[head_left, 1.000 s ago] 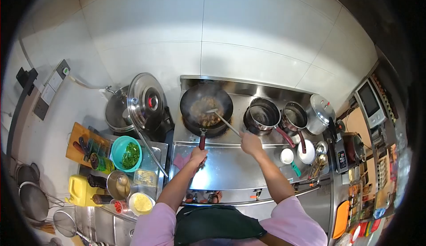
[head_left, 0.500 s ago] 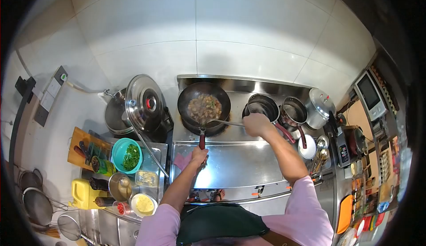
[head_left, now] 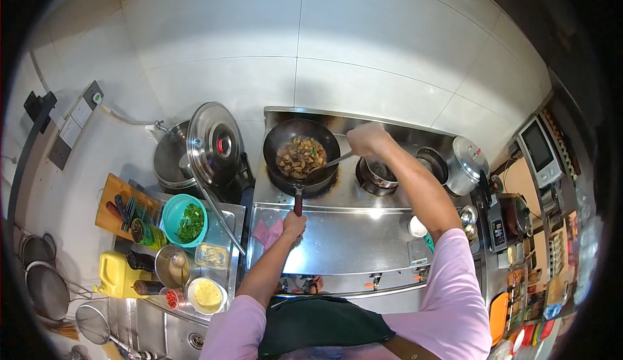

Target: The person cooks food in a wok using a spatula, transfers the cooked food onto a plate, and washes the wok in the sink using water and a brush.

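Observation:
My left hand is closed around the dark red handle of a black wok, which rests on the stove. Browned, chopped food with a few green bits lies in the wok. Gripped in my right hand is a metal spatula. It slants down to the left, its blade at the right side of the food; the blade's lower edge is partly hidden. A pink cloth lies just left of my left hand.
Right of the wok stand a saucepan and a pressure cooker. On the left are a large pot with its lid, a teal bowl of chopped greens, a yellow jug and a cutting board.
My right hand has moved up, lifting the spatula's handle to a steeper slant. The food has shifted in the wok. My left hand stays on the handle.

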A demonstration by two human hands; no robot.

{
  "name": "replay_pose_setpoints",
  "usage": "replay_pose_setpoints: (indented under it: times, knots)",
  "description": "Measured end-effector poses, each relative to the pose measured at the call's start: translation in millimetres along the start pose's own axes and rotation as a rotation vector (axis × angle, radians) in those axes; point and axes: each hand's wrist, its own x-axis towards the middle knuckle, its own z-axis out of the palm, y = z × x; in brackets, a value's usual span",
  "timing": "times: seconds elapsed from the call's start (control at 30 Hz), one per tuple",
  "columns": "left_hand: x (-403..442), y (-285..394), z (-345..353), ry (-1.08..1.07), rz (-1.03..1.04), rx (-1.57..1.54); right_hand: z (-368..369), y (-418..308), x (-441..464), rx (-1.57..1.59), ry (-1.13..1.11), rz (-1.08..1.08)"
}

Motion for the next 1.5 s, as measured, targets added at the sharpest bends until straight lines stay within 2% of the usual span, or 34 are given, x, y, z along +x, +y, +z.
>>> replay_pose_setpoints:
  times: [0.03, 0.13, 0.17, 0.27, 0.3, 0.4, 0.5, 0.63, 0.73, 0.77, 0.8, 0.87, 0.97, 1.07, 1.23, 1.33, 1.47, 1.5]
  knots:
    - [-2, 1, 0, -0.008, -0.004, 0.002, -11, -4, 1, 0.018, -0.11, -0.009]
    - [-4, 5, 2, 0.032, -0.006, 0.012, 14, -19, 44, 0.172, -0.069, -0.046]
    - [-2, 2, 3, 0.022, -0.003, -0.001, 22, -28, 46, 0.106, 0.061, -0.087]
    - [7, -7, 3, 0.018, 0.021, -0.032, 24, -30, 53, 0.132, 0.06, -0.011]
    - [6, -7, 4, 0.032, 0.032, -0.043, 30, -17, 62, 0.128, 0.094, -0.077]
    - [2, -4, 4, 0.04, 0.016, -0.02, -3, 11, 35, 0.483, -0.168, 0.04]
    - [0, -2, 4, 0.051, -0.007, 0.033, 7, 38, 47, 0.569, -0.21, 0.094]
    - [4, -5, 6, 0.062, -0.002, 0.042, 16, 58, 57, 0.503, -0.345, 0.104]
    - [1, -5, 6, 0.068, 0.007, -0.01, 36, 55, 67, 0.564, -0.304, 0.097]
    - [1, -5, 6, 0.059, 0.005, -0.002, 60, 55, 88, 0.454, -0.274, 0.041]
    - [2, -5, 6, 0.049, 0.005, 0.006, 65, 37, 79, 0.564, -0.177, 0.101]
    - [3, -4, 4, 0.034, -0.002, 0.039, 81, 20, 80, 0.535, -0.039, 0.053]
    - [2, -2, 2, 0.034, -0.014, 0.058, 82, 7, 72, 0.265, 0.265, -0.018]
    - [-2, -2, 4, 0.043, 0.009, 0.013, 52, 7, 44, 0.215, 0.166, 0.012]
    - [6, -7, 4, 0.04, 0.006, -0.019, 55, 44, 53, 0.103, 0.172, -0.015]
    - [8, -9, 6, 0.057, 0.026, -0.004, 51, 63, 68, 0.289, -0.118, 0.097]
    - [3, -2, 2, 0.025, -0.002, -0.019, 86, 59, 115, 0.304, 0.048, 0.126]
    - [-1, 0, 1, 0.028, 0.01, -0.029, 101, 49, 128, 0.255, 0.259, 0.163]
